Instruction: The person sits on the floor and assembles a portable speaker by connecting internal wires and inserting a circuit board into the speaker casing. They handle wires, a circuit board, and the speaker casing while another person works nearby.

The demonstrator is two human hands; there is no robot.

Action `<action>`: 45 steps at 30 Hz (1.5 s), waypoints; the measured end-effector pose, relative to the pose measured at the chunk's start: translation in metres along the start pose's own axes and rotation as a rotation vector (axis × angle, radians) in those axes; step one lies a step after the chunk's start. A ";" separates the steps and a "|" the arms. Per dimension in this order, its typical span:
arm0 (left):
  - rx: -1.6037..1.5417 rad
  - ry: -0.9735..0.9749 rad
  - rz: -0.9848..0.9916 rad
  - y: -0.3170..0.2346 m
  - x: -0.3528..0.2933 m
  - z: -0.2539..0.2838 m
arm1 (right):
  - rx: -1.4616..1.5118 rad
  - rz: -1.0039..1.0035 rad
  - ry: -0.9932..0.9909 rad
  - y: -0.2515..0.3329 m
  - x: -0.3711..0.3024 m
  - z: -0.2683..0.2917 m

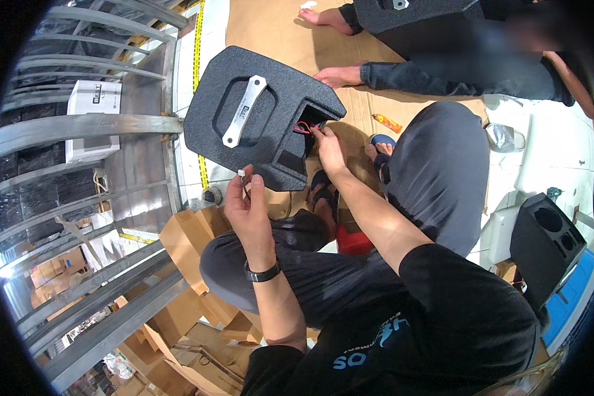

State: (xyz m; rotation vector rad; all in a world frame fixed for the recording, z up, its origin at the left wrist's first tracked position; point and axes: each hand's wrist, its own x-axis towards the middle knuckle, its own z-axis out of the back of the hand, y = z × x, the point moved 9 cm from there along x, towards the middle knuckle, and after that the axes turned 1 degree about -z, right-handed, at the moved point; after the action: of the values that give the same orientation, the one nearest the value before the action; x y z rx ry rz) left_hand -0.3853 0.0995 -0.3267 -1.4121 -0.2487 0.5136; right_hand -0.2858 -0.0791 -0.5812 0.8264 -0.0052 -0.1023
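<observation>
A black, rough-coated speaker cabinet lies in front of me, with a silver handle across its recess. At its right end is a rectangular opening, where a red wire shows. The fingers of my right hand are closed at this opening, pinching the red wire. Just in front of the cabinet's near edge, my left hand is raised, its thumb and fingers closed around a small white plug connector on dark leads. The inside of the cabinet is mostly dark and hidden.
Metal rails run along the left, with a white box behind them. Cardboard boxes stand at lower left. An orange tube lies on the cardboard sheet. Another person's leg is at top right; another black cabinet stands right.
</observation>
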 end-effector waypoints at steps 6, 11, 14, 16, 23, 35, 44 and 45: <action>0.053 -0.010 0.054 -0.001 0.000 0.000 | -0.207 0.046 -0.039 0.001 -0.002 0.000; 0.022 0.021 0.019 0.002 -0.001 0.000 | 0.138 0.031 0.027 -0.005 -0.005 0.004; 0.114 0.021 0.005 0.001 -0.003 0.004 | 0.232 0.011 0.083 -0.007 -0.001 0.000; 0.115 0.051 -0.119 -0.012 -0.002 0.001 | 0.965 -0.288 0.196 -0.022 -0.001 -0.020; 0.038 0.023 0.042 -0.001 0.002 0.002 | 0.097 0.169 0.110 0.026 0.014 -0.005; 0.059 0.046 0.002 -0.007 -0.003 0.003 | 0.165 0.027 -0.013 0.029 0.009 0.012; -0.127 0.032 0.009 -0.014 -0.001 -0.005 | -0.011 -0.007 0.192 0.043 0.040 -0.009; -0.189 0.041 0.041 -0.014 -0.002 -0.007 | -0.114 -0.083 0.244 0.040 0.038 -0.007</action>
State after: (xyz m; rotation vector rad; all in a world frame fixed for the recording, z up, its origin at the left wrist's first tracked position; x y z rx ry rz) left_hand -0.3808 0.0920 -0.3135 -1.6130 -0.2403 0.5041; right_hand -0.2445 -0.0504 -0.5575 0.7213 0.2628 -0.0788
